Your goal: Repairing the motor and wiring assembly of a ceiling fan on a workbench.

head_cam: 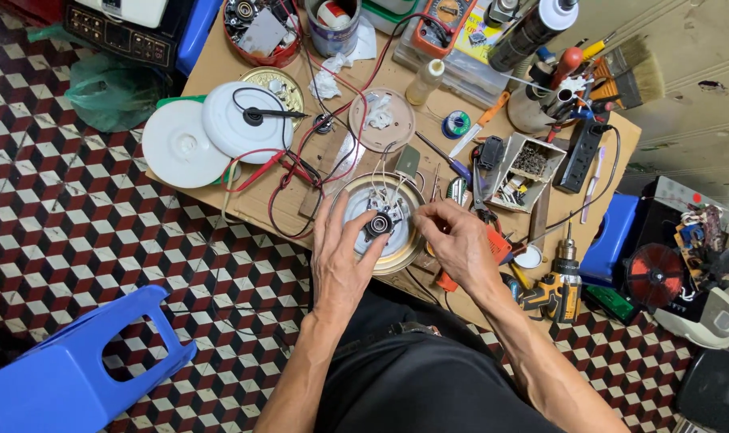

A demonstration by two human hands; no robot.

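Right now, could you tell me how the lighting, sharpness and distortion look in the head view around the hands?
Head view: soft, even light, only faint shadows under the left hand and right hand; mild glare on the round metal base they touch; the black part at its centre is sharp; wide-lens bending stretches the blue stool and the tiled floor at the edges.

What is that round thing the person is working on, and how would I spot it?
On the cluttered workbench, look at the near edge where both hands meet. The round metal base lies under the left hand and right hand. Unlike the plain white discs nearby, it has a brass-coloured rim and wires.
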